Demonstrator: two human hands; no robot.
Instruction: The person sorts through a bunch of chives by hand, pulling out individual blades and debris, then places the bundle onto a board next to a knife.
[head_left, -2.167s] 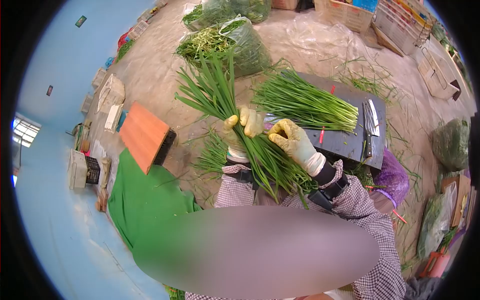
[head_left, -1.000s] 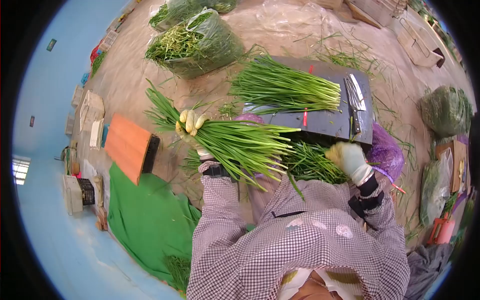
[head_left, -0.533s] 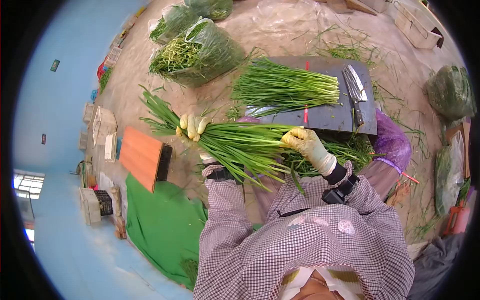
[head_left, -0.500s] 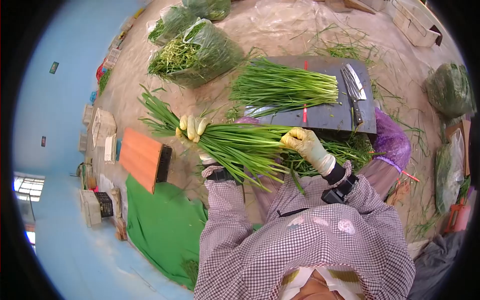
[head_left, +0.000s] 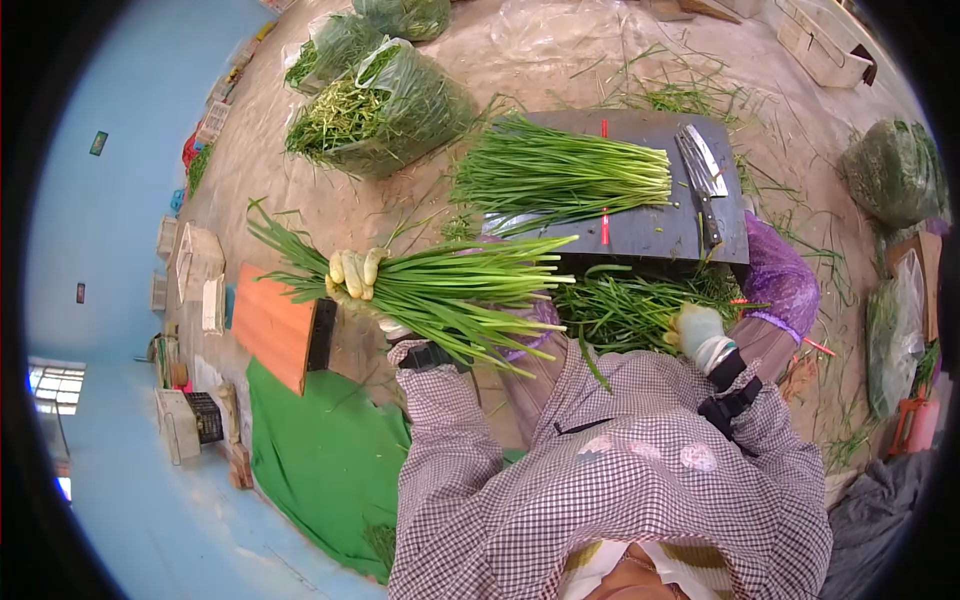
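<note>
Gloved fingers of my left hand (head_left: pixel 354 277) wrap round a bunch of long green stalks (head_left: pixel 450 290), whose pale cut ends fan out to the right. My right hand (head_left: pixel 697 333), also gloved, is over the loose green leaves (head_left: pixel 630 305) on my lap; its fingertips are partly hidden among them. Beyond, a dark board (head_left: pixel 655 240) bears a neat pile of green stalks (head_left: pixel 560 175), with red ties showing at its edges. A knife (head_left: pixel 708 215) and a wide blade (head_left: pixel 703 160) lie at the board's right side.
Bags of greens (head_left: pixel 400 120) stand at the upper left, another bag (head_left: pixel 895 175) at the right. An orange board (head_left: pixel 270 325) and green cloth (head_left: pixel 320 460) are on the left. A white crate (head_left: pixel 820 45) is at the upper right.
My right hand has left the stalk ends and moved right and down to the loose leaves. My left hand has shifted slightly left with the bunch.
</note>
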